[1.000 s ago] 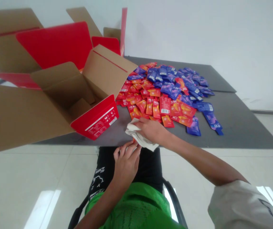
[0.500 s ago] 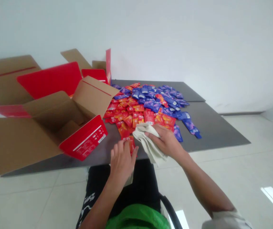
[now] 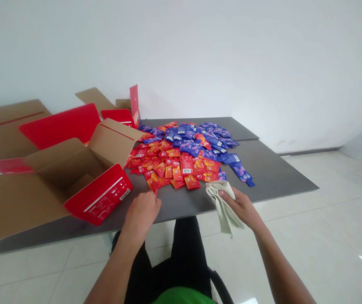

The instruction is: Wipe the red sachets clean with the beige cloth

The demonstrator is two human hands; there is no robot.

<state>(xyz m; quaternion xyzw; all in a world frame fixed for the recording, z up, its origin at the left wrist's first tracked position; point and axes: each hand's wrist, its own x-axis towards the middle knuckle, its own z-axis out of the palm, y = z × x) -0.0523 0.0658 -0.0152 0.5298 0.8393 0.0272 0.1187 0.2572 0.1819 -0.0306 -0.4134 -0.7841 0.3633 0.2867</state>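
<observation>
My right hand grips a folded off-white cloth, thumb on top, just off the table's front edge with the loose end hanging down. My left hand is closed over the front of the table. A sliver of a red-orange sachet pokes out at its fingertips; the hand covers the rest. Beyond both hands spreads a heap of red-orange sachets, with blue-purple sachets behind and to the right. One blue sachet lies at the heap's right edge.
An open cardboard box with red outer sides stands at the left, its flaps spread over the grey table. More open red boxes are behind it. A white wall rises behind the table.
My left hand has moved left from the table edge, closing on the red-orange sachet it lay over. My right hand has drawn away to the right with the cloth. The view has shifted.
</observation>
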